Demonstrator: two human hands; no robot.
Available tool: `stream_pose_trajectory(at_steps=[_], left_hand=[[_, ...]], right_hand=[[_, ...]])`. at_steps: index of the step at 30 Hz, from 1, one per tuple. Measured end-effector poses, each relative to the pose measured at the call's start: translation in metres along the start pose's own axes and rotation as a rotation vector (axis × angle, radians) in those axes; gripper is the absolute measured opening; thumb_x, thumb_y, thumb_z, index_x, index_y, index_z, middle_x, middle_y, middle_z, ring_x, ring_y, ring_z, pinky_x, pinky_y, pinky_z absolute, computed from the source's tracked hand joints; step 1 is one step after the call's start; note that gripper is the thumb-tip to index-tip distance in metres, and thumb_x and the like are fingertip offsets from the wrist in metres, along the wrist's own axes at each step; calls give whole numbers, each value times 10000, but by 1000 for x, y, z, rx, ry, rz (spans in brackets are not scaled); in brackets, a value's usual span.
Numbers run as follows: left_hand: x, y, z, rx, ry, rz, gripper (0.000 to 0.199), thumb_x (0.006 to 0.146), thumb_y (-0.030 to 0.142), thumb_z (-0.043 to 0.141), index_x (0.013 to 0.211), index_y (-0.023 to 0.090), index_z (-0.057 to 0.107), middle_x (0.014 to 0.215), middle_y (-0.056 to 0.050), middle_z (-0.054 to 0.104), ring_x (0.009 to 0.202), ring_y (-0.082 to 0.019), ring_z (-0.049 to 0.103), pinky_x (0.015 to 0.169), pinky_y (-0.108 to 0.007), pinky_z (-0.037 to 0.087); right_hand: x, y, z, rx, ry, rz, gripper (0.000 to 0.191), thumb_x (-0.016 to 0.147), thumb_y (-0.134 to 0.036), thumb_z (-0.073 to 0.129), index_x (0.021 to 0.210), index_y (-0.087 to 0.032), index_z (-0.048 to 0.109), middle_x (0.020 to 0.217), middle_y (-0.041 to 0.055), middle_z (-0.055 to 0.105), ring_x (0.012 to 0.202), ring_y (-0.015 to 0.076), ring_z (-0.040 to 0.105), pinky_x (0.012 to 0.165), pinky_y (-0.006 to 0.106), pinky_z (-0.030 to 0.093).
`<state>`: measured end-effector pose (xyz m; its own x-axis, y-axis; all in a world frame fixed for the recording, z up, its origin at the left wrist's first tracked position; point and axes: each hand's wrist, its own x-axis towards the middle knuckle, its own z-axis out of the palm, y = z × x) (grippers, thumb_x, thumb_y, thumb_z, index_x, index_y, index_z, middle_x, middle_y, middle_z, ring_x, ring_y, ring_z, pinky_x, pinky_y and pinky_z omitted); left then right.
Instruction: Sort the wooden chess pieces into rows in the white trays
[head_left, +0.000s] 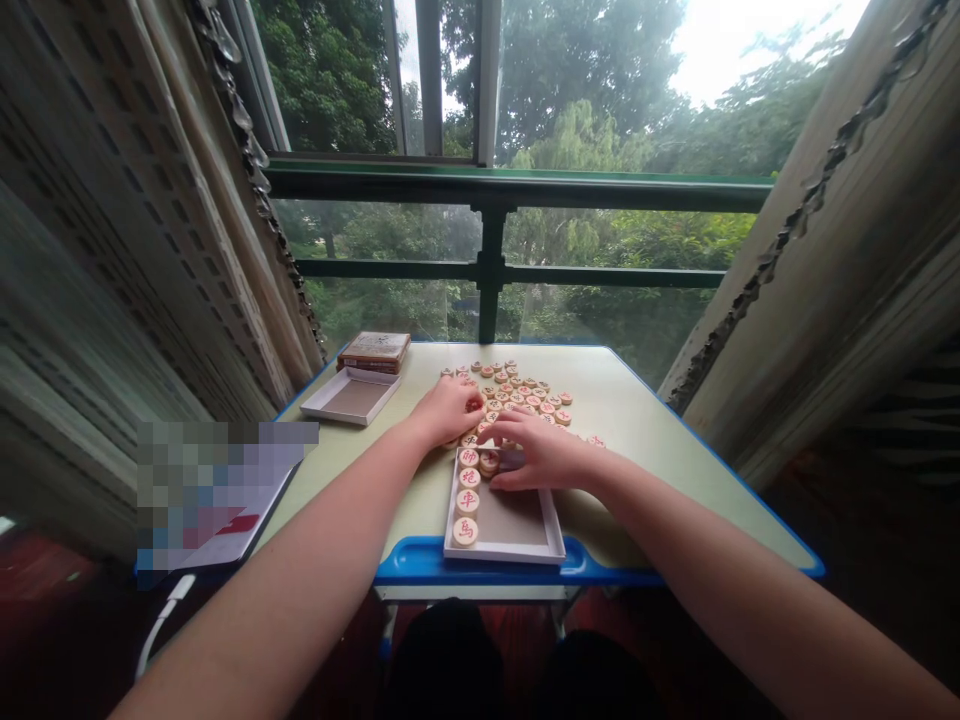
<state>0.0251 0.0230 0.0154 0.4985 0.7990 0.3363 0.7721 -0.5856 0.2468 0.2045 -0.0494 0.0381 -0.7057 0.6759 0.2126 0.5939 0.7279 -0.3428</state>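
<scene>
Several round wooden pieces with painted characters lie loose in a pile (534,400) on the pale table. Near me is a shallow white box tray (514,520) with a column of pieces (467,501) along its left wall. One more piece (489,461) sits at the tray's top, beside the column. My right hand (531,450) is over the tray's upper part, its fingers apart and curved around that piece. At the pile's left edge, my left hand (450,408) has curled fingers closed around a piece, partly hidden by the fingers.
An open box part (352,395) and a brown box (375,349) are at the table's back left. A tablet-like device (232,520) with a white cable (161,610) is at the left edge. The table (660,470) has a blue rim. Window and curtains surround it.
</scene>
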Motion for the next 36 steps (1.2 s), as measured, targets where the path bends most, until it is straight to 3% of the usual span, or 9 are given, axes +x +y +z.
stream_pose_trajectory(at_steps=[5,10,13,16,20,23,28,36], left_hand=[[1,-2,0,-29,-6,13,214,749,343,567,836,187,684,900,-63,650,906,-223,550,841,-344,449],[0,-3,-1,-5,6,30,244,769,362,544,890,225,706,881,-51,652,907,-222,543,840,-339,443],[-1,-2,-1,40,0,-3,271,780,400,518,858,231,714,890,-64,638,903,-237,536,810,-346,450],[0,-2,-2,78,-5,-34,268,773,398,519,834,214,703,881,-69,636,893,-239,536,802,-343,449],[0,-2,-3,89,-11,-57,258,755,393,539,851,211,695,894,-69,641,911,-242,533,822,-343,442],[0,-3,-2,67,-7,-59,296,765,412,532,935,236,699,945,-68,636,939,-243,525,847,-345,434],[0,-2,-1,40,-9,-50,278,766,422,533,883,245,713,912,-66,632,926,-238,529,858,-344,432],[1,-1,-2,46,-4,-62,275,739,411,553,869,219,702,913,-67,636,926,-241,536,844,-343,440]], right_hand=[[0,3,-4,73,39,10,366,703,-377,682,1025,-211,629,985,57,594,963,208,511,845,334,418],[3,10,-7,52,238,136,229,816,-358,558,924,-177,646,867,51,611,852,176,538,789,315,415],[6,20,-4,6,289,222,179,831,-295,530,862,-177,661,829,48,622,826,173,539,790,317,406],[7,26,-1,-33,262,259,181,826,-248,528,898,-196,686,893,58,623,890,190,533,834,337,392],[7,25,0,-68,104,135,246,868,-286,485,987,-245,696,1003,61,611,977,196,514,917,370,337],[7,25,-2,-114,62,102,284,892,-288,438,930,-217,710,974,63,634,945,187,528,923,373,320],[6,30,-6,-193,131,251,175,788,-310,572,786,-189,699,870,60,653,873,199,538,836,331,378],[8,29,-6,-176,125,391,216,730,-393,613,798,-207,701,826,48,658,814,188,566,720,274,415]])
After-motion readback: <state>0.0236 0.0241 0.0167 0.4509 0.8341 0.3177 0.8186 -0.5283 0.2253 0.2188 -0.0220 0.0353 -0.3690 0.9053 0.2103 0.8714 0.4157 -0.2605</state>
